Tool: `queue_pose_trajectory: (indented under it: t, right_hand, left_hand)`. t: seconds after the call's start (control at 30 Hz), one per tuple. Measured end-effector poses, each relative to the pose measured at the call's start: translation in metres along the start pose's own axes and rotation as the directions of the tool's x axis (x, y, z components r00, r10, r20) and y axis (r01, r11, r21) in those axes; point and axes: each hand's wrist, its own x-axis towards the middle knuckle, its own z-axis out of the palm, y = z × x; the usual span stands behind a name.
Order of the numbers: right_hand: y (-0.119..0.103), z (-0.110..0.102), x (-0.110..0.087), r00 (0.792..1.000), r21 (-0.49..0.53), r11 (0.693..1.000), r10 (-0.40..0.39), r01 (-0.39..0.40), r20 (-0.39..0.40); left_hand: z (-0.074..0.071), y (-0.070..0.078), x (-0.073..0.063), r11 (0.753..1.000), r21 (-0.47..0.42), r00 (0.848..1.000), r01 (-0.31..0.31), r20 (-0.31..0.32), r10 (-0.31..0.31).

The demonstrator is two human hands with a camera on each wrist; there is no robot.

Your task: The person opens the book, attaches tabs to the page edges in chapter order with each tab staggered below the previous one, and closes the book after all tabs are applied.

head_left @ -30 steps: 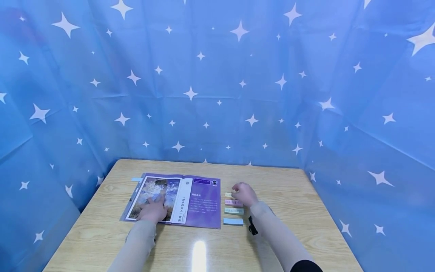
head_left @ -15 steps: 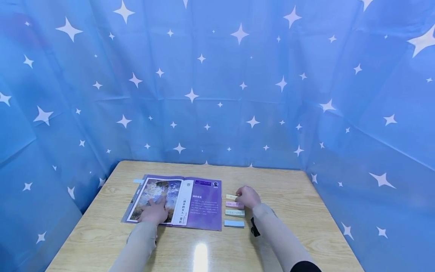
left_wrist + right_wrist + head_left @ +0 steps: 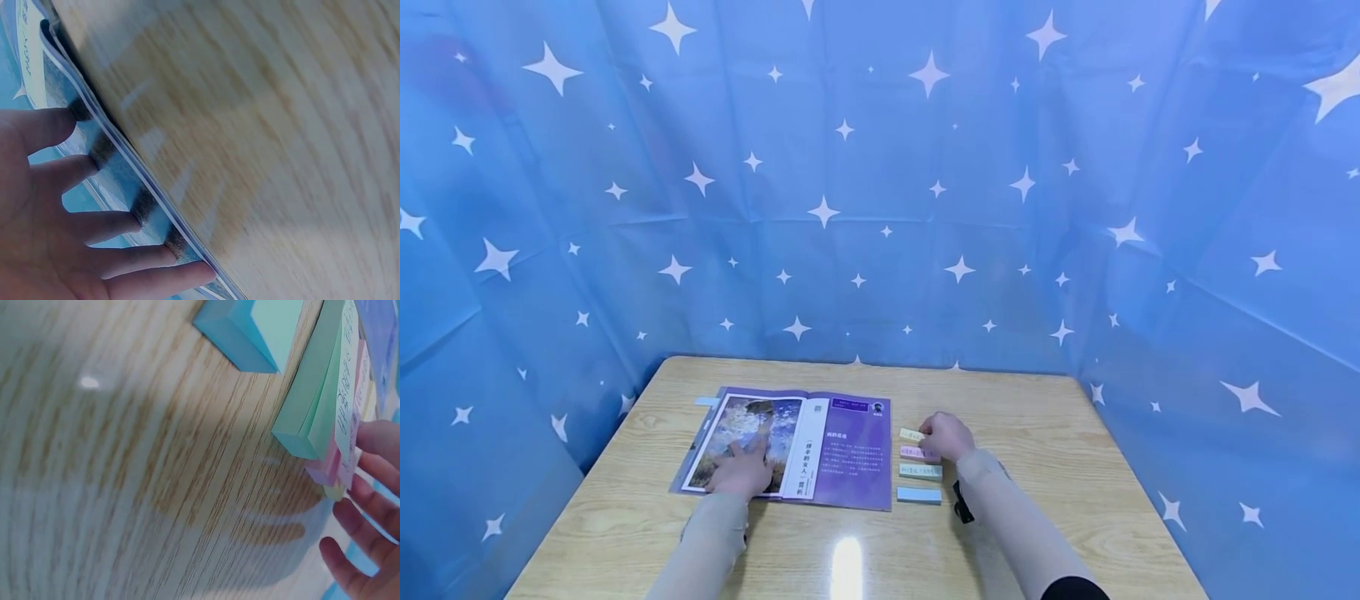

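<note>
A purple-edged booklet lies spread on the table, its left page bearing a painting. My left hand rests flat on that picture with fingers apart; the left wrist view shows the fingertips on the page near its lower edge. Right of the booklet, sticky-note pads form a column: yellow, pink, green and blue. At the yellow pad's right end, my right hand pinches with thumb and forefinger, partly covering it. In the right wrist view the other fingers are loosely bent.
A light blue tab sticks out from the booklet's upper left edge. The wooden table ends at a blue star-patterned curtain behind and on both sides. A black strap shows by the right wrist.
My right hand has lowered its fingers onto the yellow pad's end, uncovering more of its writing. The left hand stays on the picture. The whole view has shifted slightly.
</note>
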Motion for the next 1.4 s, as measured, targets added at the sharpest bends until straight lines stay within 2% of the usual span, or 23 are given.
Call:
queue_pose_trajectory:
  t: [0.23, 0.47, 0.63, 0.8, 0.93, 1.07, 1.23, 1.4]
  right_hand:
    - [0.005, -0.002, -0.002, 1.000, -0.010, 1.000, -0.023, 0.023, -0.005]
    - [0.004, -0.004, -0.005, 0.999, -0.042, 0.999, 0.030, -0.032, -0.036]
    - [0.005, -0.006, -0.008, 0.999, -0.049, 0.998, 0.034, -0.036, -0.037]
    - [0.008, -0.008, -0.011, 0.999, -0.051, 0.998, 0.029, -0.031, -0.032]
    - [0.011, -0.011, -0.012, 0.999, -0.045, 0.999, 0.013, -0.015, -0.037]
    - [0.011, -0.014, -0.012, 0.999, -0.036, 0.999, 0.012, -0.014, -0.045]
    - [0.010, -0.020, -0.014, 0.999, -0.032, 0.999, 0.020, -0.021, -0.050]
    - [0.011, -0.026, -0.013, 0.998, -0.008, 0.999, 0.036, -0.037, -0.050]
  left_hand:
    - [0.001, 0.001, -0.001, 1.000, -0.002, 1.000, -0.011, 0.003, 0.011]
    - [-0.001, 0.003, -0.006, 1.000, -0.015, 1.000, -0.008, 0.012, 0.009]
    - [0.000, 0.004, -0.009, 1.000, -0.002, 1.000, -0.005, 0.014, 0.005]
    - [0.003, 0.003, -0.005, 1.000, 0.006, 1.000, -0.016, 0.007, 0.016]
    - [0.002, -0.003, 0.001, 0.998, 0.028, 0.998, -0.064, -0.003, 0.064]
    - [-0.003, -0.008, 0.004, 0.994, 0.045, 0.995, -0.100, 0.010, 0.100]
    - [-0.012, -0.009, 0.002, 0.994, 0.041, 0.995, -0.096, 0.030, 0.095]
    - [-0.023, -0.007, 0.004, 0.995, 0.055, 0.997, -0.082, 0.009, 0.082]
